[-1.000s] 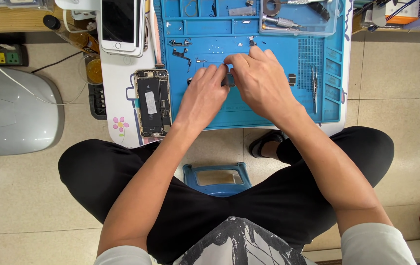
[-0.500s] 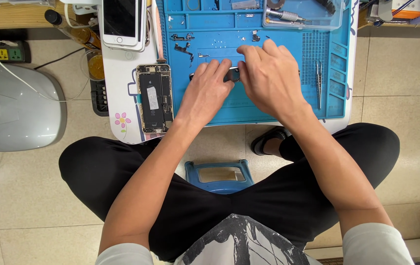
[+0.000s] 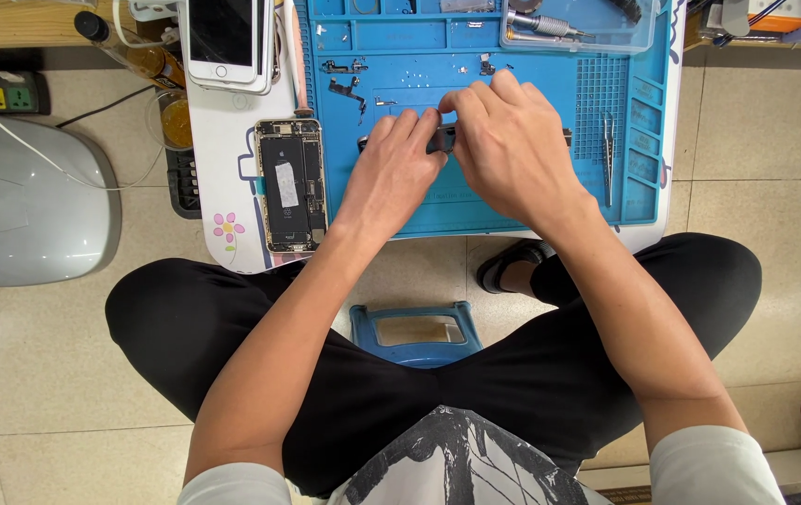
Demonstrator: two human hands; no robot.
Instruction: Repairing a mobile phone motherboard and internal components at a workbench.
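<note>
Head view: left hand (image 3: 398,173) and right hand (image 3: 512,150) meet over blue silicone repair mat (image 3: 475,201) on white tabletop (image 3: 223,201). Fingers of both curled, pinching small dark metal phone part (image 3: 440,140) between them at mat's centre. Opened black smartphone with exposed battery (image 3: 290,184) lies just left of mat. Metal tweezers (image 3: 608,154) rest right of right hand.

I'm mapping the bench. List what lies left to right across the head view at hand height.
Grey case → opened phone → left hand → small dark part → right hand → tweezers
</note>
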